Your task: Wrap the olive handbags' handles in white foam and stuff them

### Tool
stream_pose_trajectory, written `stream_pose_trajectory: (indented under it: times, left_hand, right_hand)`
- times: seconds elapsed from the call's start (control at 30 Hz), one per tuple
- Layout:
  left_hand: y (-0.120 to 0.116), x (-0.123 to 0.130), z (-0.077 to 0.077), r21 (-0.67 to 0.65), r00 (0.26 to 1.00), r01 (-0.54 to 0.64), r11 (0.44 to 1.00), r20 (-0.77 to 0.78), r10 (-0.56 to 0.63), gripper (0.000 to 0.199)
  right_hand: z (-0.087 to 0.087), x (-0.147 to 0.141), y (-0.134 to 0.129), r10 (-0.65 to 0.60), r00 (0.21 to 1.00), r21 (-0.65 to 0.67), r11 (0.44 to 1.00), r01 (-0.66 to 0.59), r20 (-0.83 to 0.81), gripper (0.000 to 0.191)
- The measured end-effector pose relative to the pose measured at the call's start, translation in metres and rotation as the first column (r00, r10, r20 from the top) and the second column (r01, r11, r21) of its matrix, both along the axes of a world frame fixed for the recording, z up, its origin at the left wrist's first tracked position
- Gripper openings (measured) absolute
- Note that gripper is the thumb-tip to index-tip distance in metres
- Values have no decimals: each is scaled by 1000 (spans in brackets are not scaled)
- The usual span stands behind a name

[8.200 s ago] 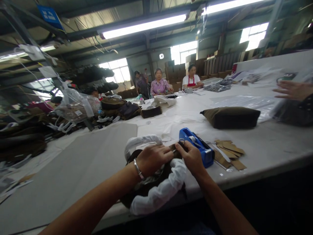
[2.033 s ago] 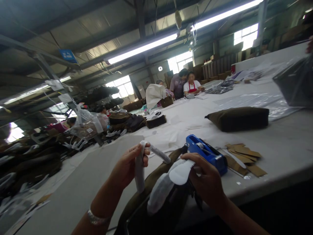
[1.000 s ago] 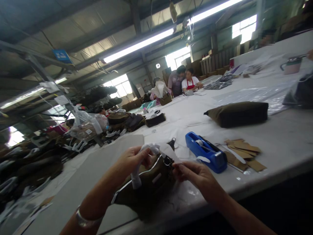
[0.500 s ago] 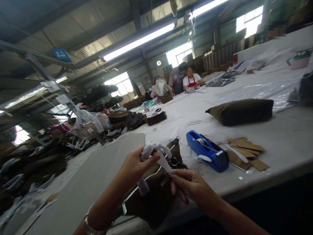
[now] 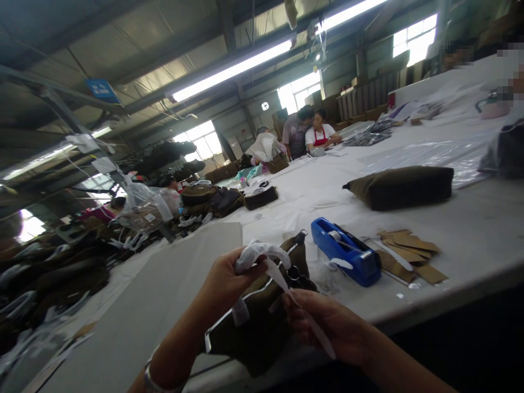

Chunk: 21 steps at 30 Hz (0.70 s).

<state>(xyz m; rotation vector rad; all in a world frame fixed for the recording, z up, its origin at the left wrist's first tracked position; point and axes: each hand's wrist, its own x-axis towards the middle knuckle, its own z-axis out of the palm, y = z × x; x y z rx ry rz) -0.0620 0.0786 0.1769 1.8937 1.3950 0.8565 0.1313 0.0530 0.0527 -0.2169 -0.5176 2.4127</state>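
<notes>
A dark olive bag (image 5: 262, 333) with a pale zipper lies at the table's near edge, below both hands. My left hand (image 5: 233, 275) is closed round its handle (image 5: 264, 252), which is covered in white wrapping. From there a thin white strip (image 5: 319, 330) runs down to the right. Pinched on that strip is my right hand (image 5: 323, 322), fingers curled in front of the bag. Dark rings and hardware (image 5: 297, 275) sit on the bag between the hands.
Right of the bag stands a blue tape dispenser (image 5: 347, 254), with brown card pieces (image 5: 409, 248) beside it. Farther back lies another olive bag (image 5: 403, 188). Many bags (image 5: 53, 278) are piled at the left. People (image 5: 321, 134) are at the table's far end.
My right hand has turned, and the white strip now hangs past its fingers toward the lower right. The left hand has shifted slightly, still on the handle.
</notes>
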Motion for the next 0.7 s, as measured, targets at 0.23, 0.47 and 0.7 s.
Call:
stream_pose_trajectory:
  times: [0.23,0.47,0.7]
  left_hand:
    - [0,-7,1,-82,984,-44,996,170,58,60]
    - [-9,6,1,-305,952,131,943,305,-33,62]
    - [-16,4,6,-247,989,64,967,146,-28,66]
  right_hand:
    - [-8,-13,1,-439,826,443,857,265,355,45]
    - [20,-43,15,-579,775,565,739,367,254,49]
    - [35,-61,12,-454,875,67,880,470,-168,47]
